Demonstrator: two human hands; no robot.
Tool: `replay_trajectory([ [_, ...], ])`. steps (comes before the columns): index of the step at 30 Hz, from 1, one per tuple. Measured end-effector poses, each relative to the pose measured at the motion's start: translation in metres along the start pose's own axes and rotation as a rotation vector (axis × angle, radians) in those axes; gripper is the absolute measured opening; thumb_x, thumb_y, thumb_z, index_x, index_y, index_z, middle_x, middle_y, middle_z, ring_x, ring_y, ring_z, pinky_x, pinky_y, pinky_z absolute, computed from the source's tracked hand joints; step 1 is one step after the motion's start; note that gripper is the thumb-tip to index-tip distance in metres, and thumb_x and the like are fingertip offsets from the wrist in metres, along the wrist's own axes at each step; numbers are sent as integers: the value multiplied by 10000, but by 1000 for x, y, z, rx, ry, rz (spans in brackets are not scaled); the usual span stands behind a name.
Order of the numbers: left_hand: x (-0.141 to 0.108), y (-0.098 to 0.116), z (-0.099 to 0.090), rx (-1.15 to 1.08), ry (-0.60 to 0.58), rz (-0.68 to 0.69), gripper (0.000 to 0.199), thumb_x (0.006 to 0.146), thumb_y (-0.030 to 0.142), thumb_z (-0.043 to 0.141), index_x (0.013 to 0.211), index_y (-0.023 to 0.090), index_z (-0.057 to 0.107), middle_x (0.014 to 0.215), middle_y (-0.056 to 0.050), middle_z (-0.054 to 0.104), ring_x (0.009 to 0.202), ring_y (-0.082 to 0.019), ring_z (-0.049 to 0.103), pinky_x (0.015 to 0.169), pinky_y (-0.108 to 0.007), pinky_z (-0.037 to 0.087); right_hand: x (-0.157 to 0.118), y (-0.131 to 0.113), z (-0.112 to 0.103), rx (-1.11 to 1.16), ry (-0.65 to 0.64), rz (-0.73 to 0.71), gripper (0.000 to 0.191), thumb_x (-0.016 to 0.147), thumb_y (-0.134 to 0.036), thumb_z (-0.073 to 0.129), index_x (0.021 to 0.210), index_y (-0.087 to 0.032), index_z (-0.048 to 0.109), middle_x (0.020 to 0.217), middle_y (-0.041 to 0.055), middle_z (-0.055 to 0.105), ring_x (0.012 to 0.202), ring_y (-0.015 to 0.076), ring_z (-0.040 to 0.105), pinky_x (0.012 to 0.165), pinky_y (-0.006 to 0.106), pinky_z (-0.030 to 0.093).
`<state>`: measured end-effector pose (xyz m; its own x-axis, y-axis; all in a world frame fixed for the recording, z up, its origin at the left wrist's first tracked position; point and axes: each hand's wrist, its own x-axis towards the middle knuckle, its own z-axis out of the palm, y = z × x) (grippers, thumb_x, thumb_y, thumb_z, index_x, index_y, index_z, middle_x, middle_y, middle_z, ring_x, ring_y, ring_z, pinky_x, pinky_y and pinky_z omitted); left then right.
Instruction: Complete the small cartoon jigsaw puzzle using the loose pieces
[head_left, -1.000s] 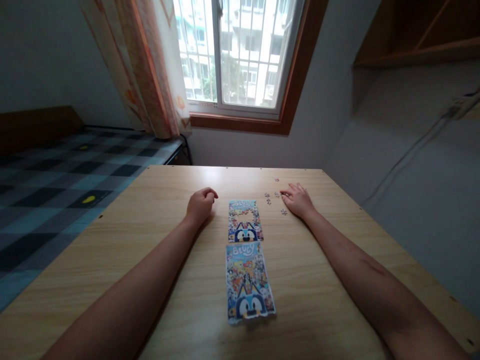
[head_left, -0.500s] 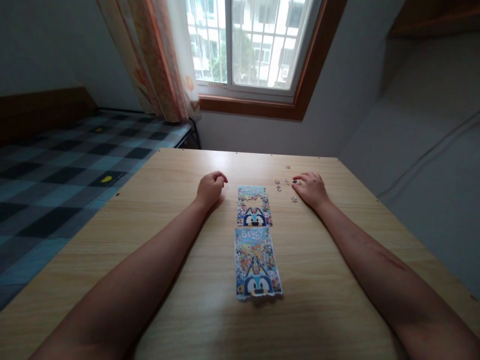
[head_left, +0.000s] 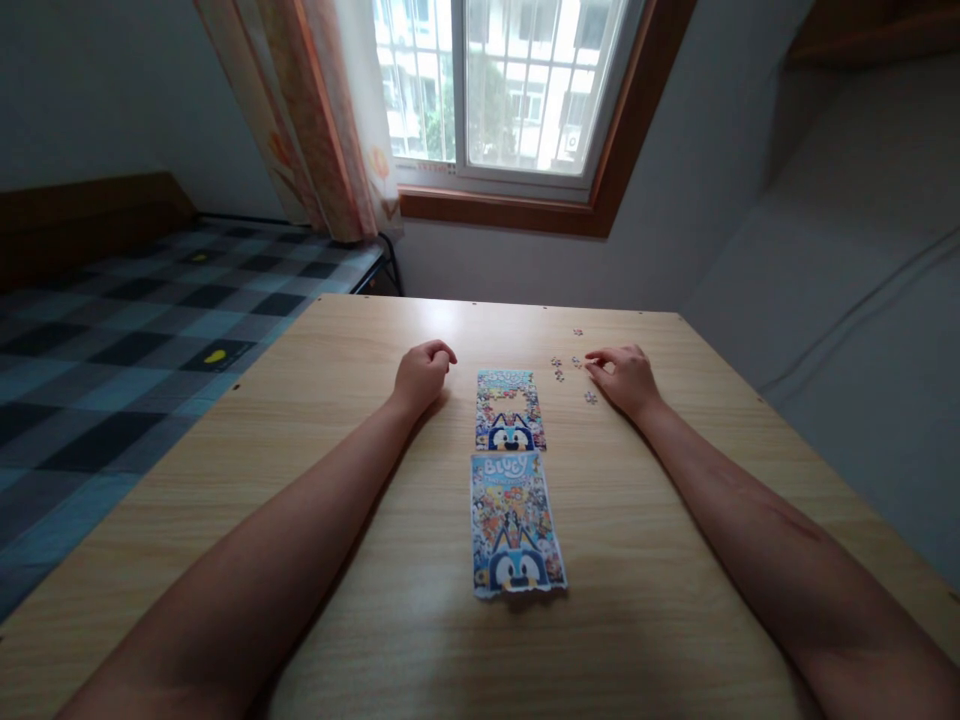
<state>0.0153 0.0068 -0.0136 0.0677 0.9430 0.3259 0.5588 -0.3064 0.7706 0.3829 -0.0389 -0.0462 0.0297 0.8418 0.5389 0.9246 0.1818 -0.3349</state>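
Observation:
My left hand (head_left: 423,374) rests on the table, curled into a loose fist, just left of a partly assembled jigsaw puzzle (head_left: 493,434). A gap in the puzzle's middle shows bare wood. Directly below it lies a printed reference sheet (head_left: 517,515) with the same cartoon dog picture and a ragged lower edge. On the right, thumb and forefinger of my right hand (head_left: 624,377) are pinched on a puzzle piece, mostly hidden by the fingers. Several loose puzzle pieces (head_left: 559,376) lie to its left; one piece (head_left: 590,398) is just below the fingertips.
The wooden table (head_left: 375,640) fills the foreground. Left of it stands a bed with a checked cover (head_left: 157,320). A window (head_left: 525,90) and a patterned curtain (head_left: 315,120) are behind the far edge. A cable (head_left: 862,310) runs along the right wall.
My right hand's fingertips have closed together, and the dark piece seen at them before no longer shows on the table. My left hand has stayed in place.

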Motion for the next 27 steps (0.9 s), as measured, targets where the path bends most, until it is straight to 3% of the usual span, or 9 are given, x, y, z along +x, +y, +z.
replay_trajectory([
  [4,0,0,0,-4,-2,3,283,747,269,436,719,171,700,618,-14,619,555,-157,521,525,-274,351,-1,-4,-3,8,68,8,172,881,-362,674,930,-229,772,844,58,759,918,288,599,922,431,409],
  [14,-6,10,-2,86,21,45,294,780,259,429,748,172,707,612,-16,623,572,-170,530,581,-289,389,-4,-26,-17,59,73,-38,284,950,-411,590,940,-207,787,878,89,765,875,273,606,882,419,429],
  [20,-22,23,2,215,-14,429,262,834,187,446,773,184,701,761,-41,702,705,-173,605,707,-302,455,-9,-75,-22,362,40,-90,295,993,-344,516,1079,-198,757,806,59,737,810,226,645,803,367,491],
  [24,-35,38,4,239,-41,712,207,888,192,496,924,188,700,856,-40,702,693,-150,601,666,-294,481,-24,-111,-12,647,-99,-68,271,982,-329,536,1116,-207,737,783,32,713,669,167,641,665,314,504],
  [27,-43,49,5,278,-71,895,196,923,263,548,1038,193,691,930,-56,691,788,-167,628,701,-305,519,-36,-128,-3,819,-168,-2,271,973,-344,562,1151,-215,719,839,38,723,675,157,640,633,302,517],
])
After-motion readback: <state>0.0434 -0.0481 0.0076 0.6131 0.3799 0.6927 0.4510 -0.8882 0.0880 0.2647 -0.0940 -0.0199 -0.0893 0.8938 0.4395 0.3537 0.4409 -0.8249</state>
